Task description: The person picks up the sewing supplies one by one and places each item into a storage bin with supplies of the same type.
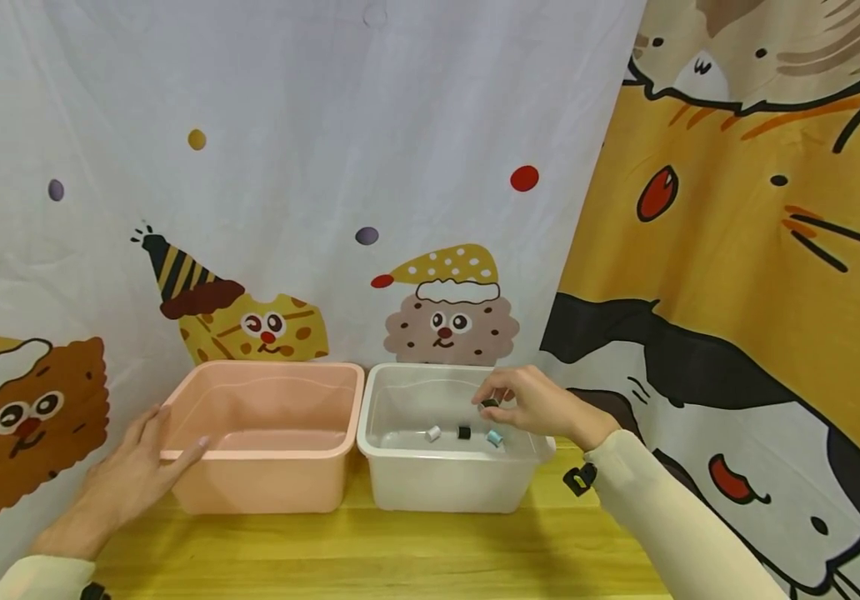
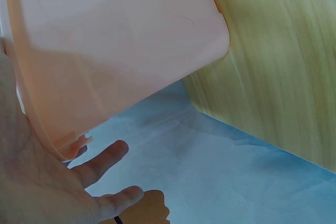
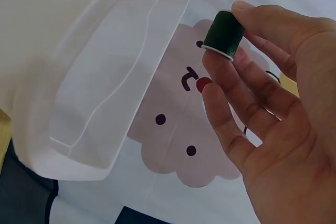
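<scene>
My right hand [image 1: 531, 404] is raised over the light grey bin [image 1: 445, 483], pinching a spool of dark green thread [image 3: 224, 34] between thumb and fingertips. In the right wrist view the spool shows a white rim at its lower end. Inside that bin lie a white spool [image 1: 433, 433], a black spool [image 1: 463, 432] and a light blue spool [image 1: 494, 437]. My left hand [image 1: 126, 475] rests against the near left corner of the pink bin [image 1: 261, 485]. Its thumb lies over the front rim; in the left wrist view the other fingers spread loosely outward.
Both bins stand side by side on a yellowish wooden table [image 1: 370, 554]. Behind them hangs a white cloth [image 1: 287, 167] with cartoon prints. At the right is another cloth [image 1: 737, 250] with large cartoon cats.
</scene>
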The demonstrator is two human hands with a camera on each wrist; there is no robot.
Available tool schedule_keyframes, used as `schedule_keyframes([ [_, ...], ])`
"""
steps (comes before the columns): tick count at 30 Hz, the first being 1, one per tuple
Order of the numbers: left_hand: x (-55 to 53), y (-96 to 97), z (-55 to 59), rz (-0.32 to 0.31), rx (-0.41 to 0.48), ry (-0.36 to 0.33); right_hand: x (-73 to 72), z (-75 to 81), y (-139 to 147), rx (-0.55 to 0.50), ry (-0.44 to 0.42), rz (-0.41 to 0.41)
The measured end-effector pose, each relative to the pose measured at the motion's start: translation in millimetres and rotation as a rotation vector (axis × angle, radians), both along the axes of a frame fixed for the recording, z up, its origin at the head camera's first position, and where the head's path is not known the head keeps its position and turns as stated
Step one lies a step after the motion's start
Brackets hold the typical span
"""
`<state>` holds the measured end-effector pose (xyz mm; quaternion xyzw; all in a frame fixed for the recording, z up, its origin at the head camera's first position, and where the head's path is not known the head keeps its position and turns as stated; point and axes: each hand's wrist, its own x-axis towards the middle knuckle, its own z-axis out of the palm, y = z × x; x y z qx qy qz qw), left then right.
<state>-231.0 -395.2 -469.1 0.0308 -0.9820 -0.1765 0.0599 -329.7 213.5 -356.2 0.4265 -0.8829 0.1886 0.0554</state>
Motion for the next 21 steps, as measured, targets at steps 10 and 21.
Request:
schedule_keyframes([
  [10, -0.3, -0.4, -0.4, 0.001, -0.010, 0.016, -17.9, 0.7, -13, 0.074, -0.037, 0.030],
  [21, 0.1, 0.7, 0.2, -0.004, -0.010, 0.011, -28.5, 2.7, -23, 0.123, -0.128, 0.063],
])
